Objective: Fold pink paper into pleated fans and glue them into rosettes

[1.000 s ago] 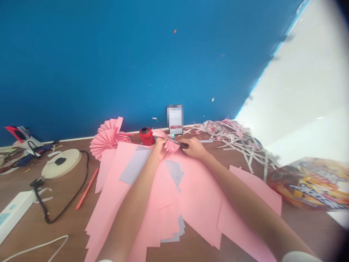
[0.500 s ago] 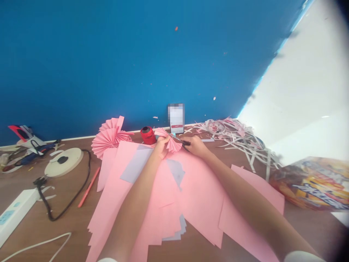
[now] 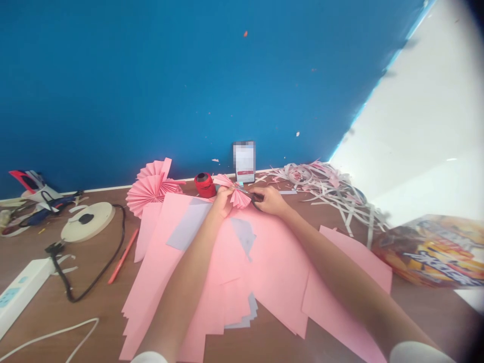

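My left hand [image 3: 224, 201] pinches a pleated pink paper fan [image 3: 240, 199], whose folds spread out above and to the right of the fingers. Around the black handles of a pair of scissors [image 3: 256, 196] my right hand [image 3: 273, 200] is closed. The scissor blades point left and lie against the fan near the left fingertips; whether they are parted I cannot tell. Beneath both forearms, overlapping pink paper sheets [image 3: 280, 257] cover the middle of the table. Finished-looking pink pleated rosettes [image 3: 149, 191] rest left of the hands.
Behind the hands a phone [image 3: 245, 164] leans on the blue wall, beside a red round object [image 3: 204, 185]. Paper strips [image 3: 333, 186] pile at right, near a snack bag [image 3: 434, 252]. Leftward are a red pen [image 3: 123, 256], a cream disc [image 3: 87, 222] and a power strip [image 3: 23, 292].
The scissors and my right hand have shifted slightly left, with the blades closer to my left fingers. My left hand still holds the fan. The whole view has shifted a little.
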Demonstrator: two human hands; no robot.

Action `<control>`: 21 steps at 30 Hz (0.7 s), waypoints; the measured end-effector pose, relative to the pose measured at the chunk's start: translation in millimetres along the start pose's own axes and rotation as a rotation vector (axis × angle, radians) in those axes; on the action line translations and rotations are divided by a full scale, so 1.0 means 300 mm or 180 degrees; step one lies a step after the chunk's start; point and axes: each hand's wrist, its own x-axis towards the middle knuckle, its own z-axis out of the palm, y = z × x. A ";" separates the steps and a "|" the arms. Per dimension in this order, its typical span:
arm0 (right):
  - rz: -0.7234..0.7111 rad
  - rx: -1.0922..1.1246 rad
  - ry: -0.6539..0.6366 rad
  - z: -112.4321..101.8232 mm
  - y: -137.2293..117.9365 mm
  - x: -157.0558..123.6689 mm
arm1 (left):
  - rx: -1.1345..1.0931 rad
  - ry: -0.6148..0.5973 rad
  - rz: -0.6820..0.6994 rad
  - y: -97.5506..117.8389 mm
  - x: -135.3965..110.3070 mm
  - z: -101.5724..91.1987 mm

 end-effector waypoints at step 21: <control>-0.0308 0.0268 -0.0030 0.006 0.026 0.011 | -0.0083 -0.0256 0.0055 -0.005 0.009 -0.018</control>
